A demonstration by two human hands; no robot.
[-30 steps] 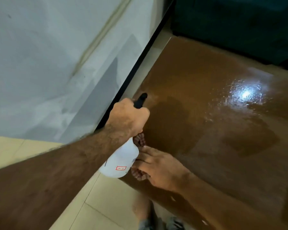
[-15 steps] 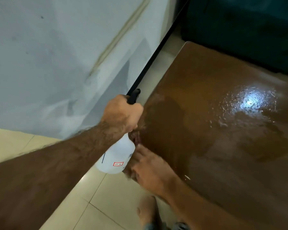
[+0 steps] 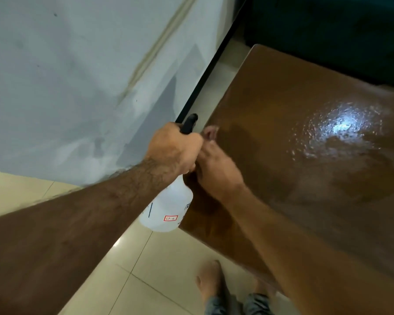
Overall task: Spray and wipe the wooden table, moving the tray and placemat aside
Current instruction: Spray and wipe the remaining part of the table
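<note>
Left hand [image 3: 175,151]: gripped the spray bottle [image 3: 166,208] by its neck, just off the surface [image 3: 282,98] edge.
Right hand [image 3: 216,169]: lay blurred on the surface, touching the left; grip unclear.

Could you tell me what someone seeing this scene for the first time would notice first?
Probably the bright wet glare on the brown table, toward its right side. Next, at the table's left edge, the left hand grips a white spray bottle by its black head, hanging over the tiled floor. The right hand presses a cloth, mostly hidden, on the tabletop beside it.
</note>
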